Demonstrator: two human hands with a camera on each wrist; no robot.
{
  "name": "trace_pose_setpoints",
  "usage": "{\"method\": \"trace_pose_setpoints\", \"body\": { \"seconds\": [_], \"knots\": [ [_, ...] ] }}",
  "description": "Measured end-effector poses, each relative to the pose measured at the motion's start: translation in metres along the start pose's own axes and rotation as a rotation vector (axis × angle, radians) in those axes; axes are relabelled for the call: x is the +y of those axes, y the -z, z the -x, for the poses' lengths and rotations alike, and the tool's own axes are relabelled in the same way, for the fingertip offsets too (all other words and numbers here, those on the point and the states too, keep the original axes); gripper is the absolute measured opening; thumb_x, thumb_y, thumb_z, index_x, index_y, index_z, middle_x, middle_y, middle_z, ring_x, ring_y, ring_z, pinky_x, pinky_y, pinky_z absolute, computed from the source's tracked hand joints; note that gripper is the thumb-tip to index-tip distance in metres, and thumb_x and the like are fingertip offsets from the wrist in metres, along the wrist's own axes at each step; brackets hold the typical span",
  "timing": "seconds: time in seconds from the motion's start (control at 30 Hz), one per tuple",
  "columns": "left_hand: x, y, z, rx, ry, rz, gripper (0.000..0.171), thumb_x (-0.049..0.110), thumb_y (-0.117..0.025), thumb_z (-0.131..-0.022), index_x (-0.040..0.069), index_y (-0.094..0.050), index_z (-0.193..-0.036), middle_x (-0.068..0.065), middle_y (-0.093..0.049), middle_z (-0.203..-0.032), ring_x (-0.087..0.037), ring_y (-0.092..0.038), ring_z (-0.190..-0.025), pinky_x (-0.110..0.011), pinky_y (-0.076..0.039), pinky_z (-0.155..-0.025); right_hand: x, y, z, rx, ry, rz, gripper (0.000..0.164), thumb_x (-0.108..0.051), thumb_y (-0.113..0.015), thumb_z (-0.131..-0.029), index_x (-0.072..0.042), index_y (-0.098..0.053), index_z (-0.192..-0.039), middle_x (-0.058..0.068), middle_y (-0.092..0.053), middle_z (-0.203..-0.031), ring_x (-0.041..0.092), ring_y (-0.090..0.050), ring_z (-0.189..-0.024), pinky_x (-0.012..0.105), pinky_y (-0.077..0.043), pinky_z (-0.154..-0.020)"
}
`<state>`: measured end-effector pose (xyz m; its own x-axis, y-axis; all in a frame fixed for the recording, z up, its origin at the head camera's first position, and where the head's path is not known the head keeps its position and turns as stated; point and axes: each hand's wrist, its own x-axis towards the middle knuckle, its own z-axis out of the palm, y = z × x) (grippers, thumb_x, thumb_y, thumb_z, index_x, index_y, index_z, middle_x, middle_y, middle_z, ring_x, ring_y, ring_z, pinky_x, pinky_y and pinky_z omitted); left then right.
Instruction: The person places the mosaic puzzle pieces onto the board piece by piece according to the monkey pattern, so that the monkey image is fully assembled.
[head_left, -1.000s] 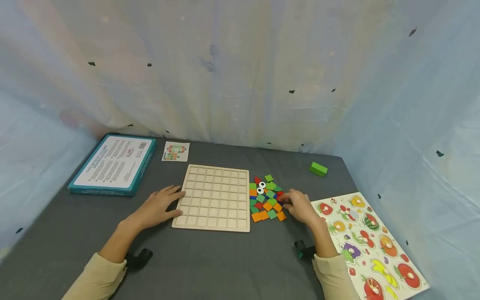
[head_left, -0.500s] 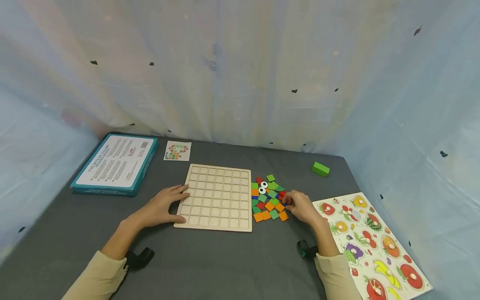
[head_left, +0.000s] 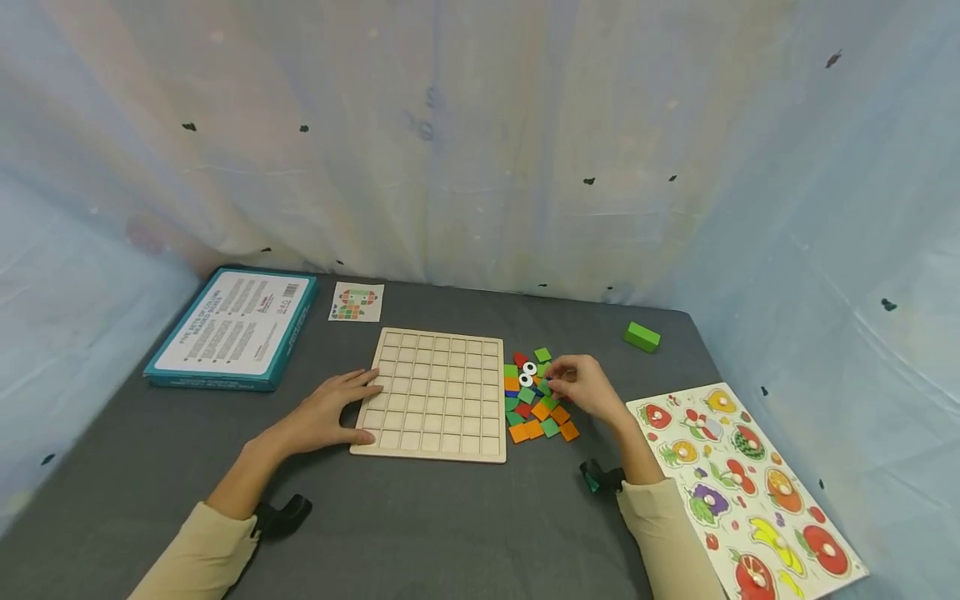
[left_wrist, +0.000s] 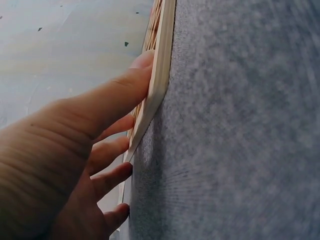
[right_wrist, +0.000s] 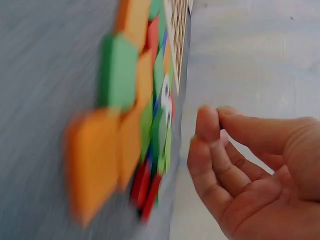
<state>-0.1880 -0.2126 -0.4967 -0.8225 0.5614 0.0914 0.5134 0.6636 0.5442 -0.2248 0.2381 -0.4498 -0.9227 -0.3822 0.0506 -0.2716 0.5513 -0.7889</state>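
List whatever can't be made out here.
Dark piece in the right hand: shape hidden by fingertips, right wrist view.
Print on the box: too small, head view.
Fruit board, near corner: cut off by bottom edge, head view.
Nearest orange tile: blurred, right wrist view.

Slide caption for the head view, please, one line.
Left hand touches a gridded wooden board while the right hand hovers over colourful tiles.

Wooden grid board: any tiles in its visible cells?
No, the visible cells of the wooden grid board are all bare; the loose tiles lie beside it.
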Motion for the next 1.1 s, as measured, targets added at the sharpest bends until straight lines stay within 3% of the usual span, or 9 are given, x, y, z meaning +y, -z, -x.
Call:
{"method": "trace_pose_setpoints", "body": {
  "seconds": [0.13,0.27,0.37,0.63,0.83,0.9,1.0,1.1],
  "knots": [
    [-0.001,0.0,0.0,-0.003,-0.001,-0.002,0.088,0.051,-0.079,-0.08,0.001,-0.049,-0.146,-0.021,-0.031,-0.158,-0.048,-0.026,-0.143,-0.069,-0.017,-0.107,-0.013,-0.018,-0.029,-0.047,-0.036,-0.156,0.017,0.008,-0.061,-0.094,0.017,-0.062,-0.109,0.025,-0.063,-0.092,0.044,-0.069,-0.079,0.051,-0.056,-0.073],
    [-0.001,0.0,0.0,-0.002,-0.005,-0.002,0.088,0.051,-0.079,-0.081,0.001,-0.049,-0.146,-0.021,-0.031,-0.158,-0.047,-0.026,-0.143,-0.069,-0.016,-0.108,-0.022,-0.039,-0.054,-0.059,-0.036,-0.085,0.014,0.006,-0.067,-0.091,0.013,-0.067,-0.103,0.021,-0.066,-0.086,0.035,-0.067,-0.072,0.04,-0.055,-0.067],
    [-0.003,-0.001,-0.001,0.01,-0.02,-0.001,0.087,0.051,-0.079,-0.081,0.001,-0.049,-0.146,-0.022,-0.032,-0.158,-0.048,-0.027,-0.142,-0.069,-0.016,-0.107,-0.026,-0.05,-0.065,-0.032,-0.022,0.004,0.009,0.004,-0.072,-0.088,0.008,-0.071,-0.096,0.014,-0.067,-0.08,0.023,-0.061,-0.068,0.03,-0.048,-0.061],
    [-0.003,-0.002,0.002,0.006,-0.018,0.017,0.088,0.051,-0.079,-0.08,0.003,-0.049,-0.147,-0.021,-0.031,-0.158,-0.047,-0.027,-0.143,-0.069,-0.016,-0.108,-0.026,-0.061,-0.067,-0.011,-0.06,0.135,0.004,-0.001,-0.076,-0.087,0.001,-0.073,-0.089,0.005,-0.066,-0.076,0.015,-0.057,-0.068,0.028,-0.046,-0.062],
    [-0.003,-0.003,0.003,0.011,-0.013,0.014,0.087,0.051,-0.08,-0.08,0.003,-0.05,-0.146,-0.02,-0.031,-0.158,-0.046,-0.026,-0.143,-0.069,-0.015,-0.108,-0.025,-0.059,-0.058,0.01,-0.022,0.186,0.009,-0.005,-0.071,-0.091,0.001,-0.073,-0.098,0.007,-0.064,-0.083,0.019,-0.058,-0.073,0.032,-0.048,-0.066],
    [-0.003,-0.004,0.002,0.016,-0.022,0.009,0.086,0.05,-0.079,-0.08,0.002,-0.05,-0.146,-0.021,-0.032,-0.158,-0.047,-0.027,-0.142,-0.069,-0.016,-0.108,-0.025,-0.057,-0.052,0.019,0.032,0.289,0.015,-0.01,-0.071,-0.093,-0.001,-0.073,-0.105,0.008,-0.066,-0.092,0.023,-0.059,-0.081,0.035,-0.049,-0.07],
    [-0.003,-0.004,0.002,0.019,-0.027,0.005,0.086,0.05,-0.079,-0.081,0.002,-0.05,-0.146,-0.022,-0.032,-0.157,-0.048,-0.027,-0.142,-0.07,-0.016,-0.107,-0.026,-0.053,-0.04,-0.019,0.148,0.527,0.033,-0.022,-0.069,-0.096,-0.004,-0.069,-0.124,0.013,-0.064,-0.123,0.032,-0.056,-0.112,0.049,-0.046,-0.09],
    [-0.003,-0.003,0.002,0.016,-0.016,0.006,0.087,0.051,-0.079,-0.08,0.003,-0.05,-0.146,-0.021,-0.031,-0.158,-0.047,-0.027,-0.143,-0.07,-0.016,-0.107,-0.028,-0.05,-0.026,-0.131,0.261,0.697,0.053,-0.032,-0.063,-0.099,-0.005,-0.054,-0.143,0.016,-0.043,-0.153,0.041,-0.03,-0.142,0.067,-0.027,-0.106]
  ]
}}
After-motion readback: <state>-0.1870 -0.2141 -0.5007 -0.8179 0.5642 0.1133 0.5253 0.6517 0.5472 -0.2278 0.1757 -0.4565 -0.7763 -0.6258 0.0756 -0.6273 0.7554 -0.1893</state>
